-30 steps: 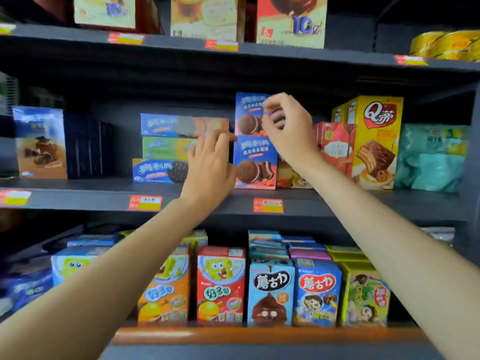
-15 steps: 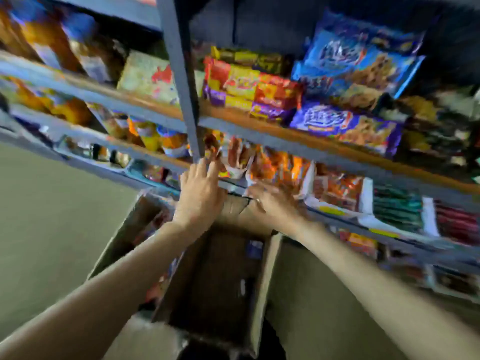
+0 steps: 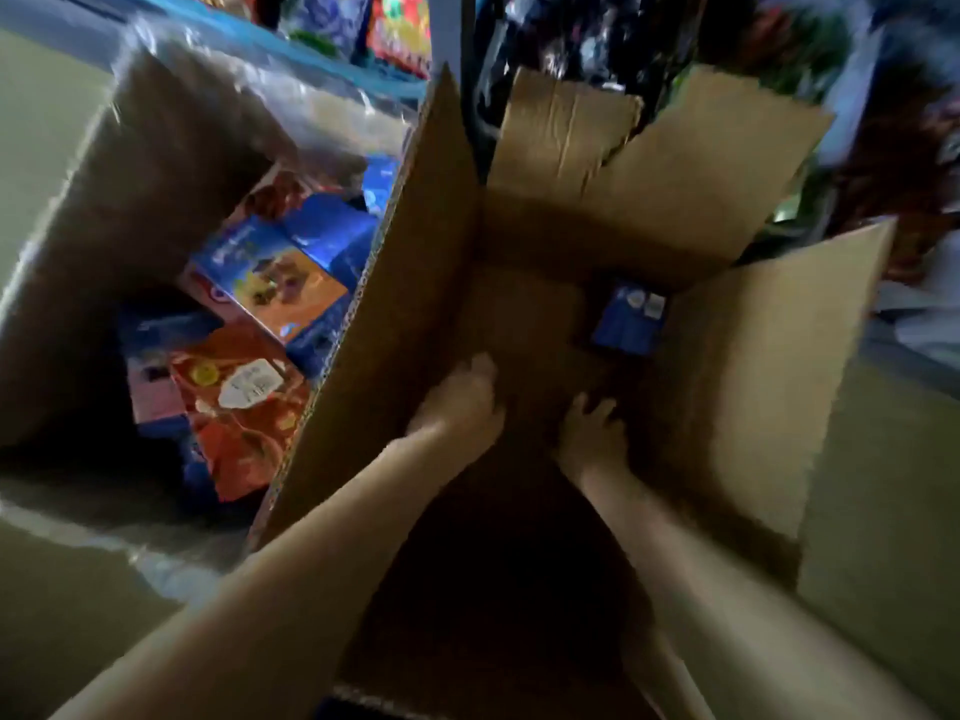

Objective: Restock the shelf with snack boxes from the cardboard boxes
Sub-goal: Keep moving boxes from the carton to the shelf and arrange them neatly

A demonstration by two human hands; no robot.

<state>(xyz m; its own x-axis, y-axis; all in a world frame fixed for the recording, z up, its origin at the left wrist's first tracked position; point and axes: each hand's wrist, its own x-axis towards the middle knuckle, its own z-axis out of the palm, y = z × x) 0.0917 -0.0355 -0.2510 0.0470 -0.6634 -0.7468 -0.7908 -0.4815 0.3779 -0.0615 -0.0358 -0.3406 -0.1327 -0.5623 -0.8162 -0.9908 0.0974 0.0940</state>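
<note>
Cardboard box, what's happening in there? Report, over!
Both hands down inside the right cardboard box, left hand and right hand holding nothing visible. One blue snack box left at the bottom. Left cardboard box full. Nothing blocking.

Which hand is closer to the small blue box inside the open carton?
Right. The right hand reaches just below the blue box; the left hand is farther away, by the carton's left wall.
</note>
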